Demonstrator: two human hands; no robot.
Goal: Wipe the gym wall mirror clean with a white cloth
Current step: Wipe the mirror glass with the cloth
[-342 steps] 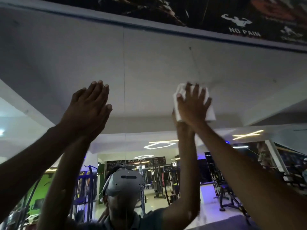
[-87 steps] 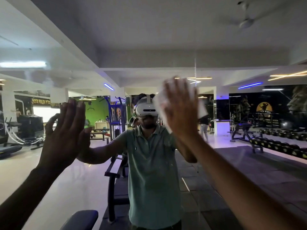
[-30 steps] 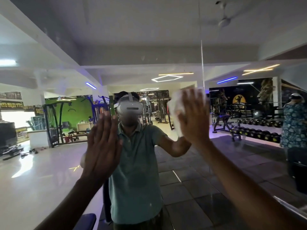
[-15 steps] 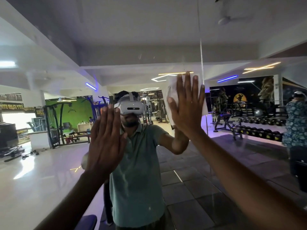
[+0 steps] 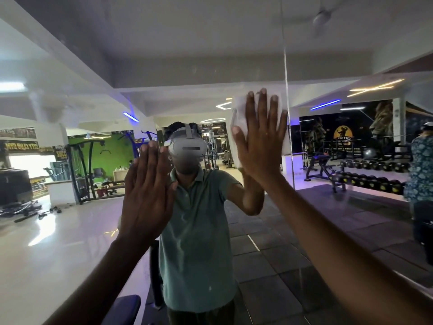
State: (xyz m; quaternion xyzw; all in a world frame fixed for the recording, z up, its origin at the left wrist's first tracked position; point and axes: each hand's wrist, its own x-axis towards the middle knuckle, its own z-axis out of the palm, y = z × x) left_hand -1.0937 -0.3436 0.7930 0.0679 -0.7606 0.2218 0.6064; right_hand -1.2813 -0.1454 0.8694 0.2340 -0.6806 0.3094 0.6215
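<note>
Right hand, fingers straight and spread, presses a white cloth flat against the mirror; left hand rests open-palmed on the glass lower down.

Against the one mirror: two hands, the left hand bare, the right hand over one white cloth. One seam right of the cloth.

White cloth crumpled flat against mirror under my right palm, edges showing around my fingers. Mirror upright, vertical panel seam just right of cloth, faint smudges up top.
</note>
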